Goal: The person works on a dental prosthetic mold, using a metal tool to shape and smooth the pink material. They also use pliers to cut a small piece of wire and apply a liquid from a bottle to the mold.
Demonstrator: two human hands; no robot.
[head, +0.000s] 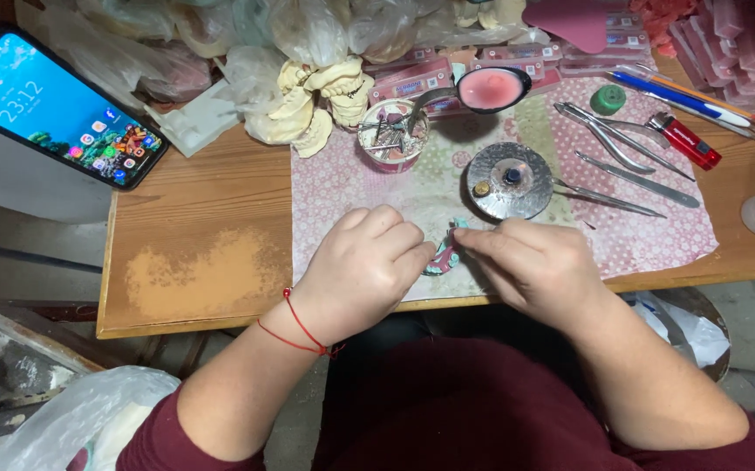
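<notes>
Both my hands are closed on one small piece (444, 255), pink with teal edges, held just above the patterned mat (343, 187) at the near table edge. My left hand (362, 269) is curled around its left side, fingers folded in. My right hand (530, 262) pinches its top right with the fingertips (466, 239). The piece is mostly hidden by my fingers; it looks like a small dental model, but I can't be sure.

Progress, as a judgement: mid-work. The piece is in hand and not set down, and none of the tools is picked up. What's been done on it can't be read from here.

Just beyond my right hand is a round metal dish (510, 180). Right of it lie pliers (608, 138) and thin metal instruments (639, 179). A red lighter (685, 141) is farther right. Behind the dish is a ladle of pink wax (491, 89), and a small tub of tools (392, 133) sits to its left. Cream plaster casts (312, 103) are behind that. A lit phone (53, 105) is propped at far left, off the wooden table (194, 235).
</notes>
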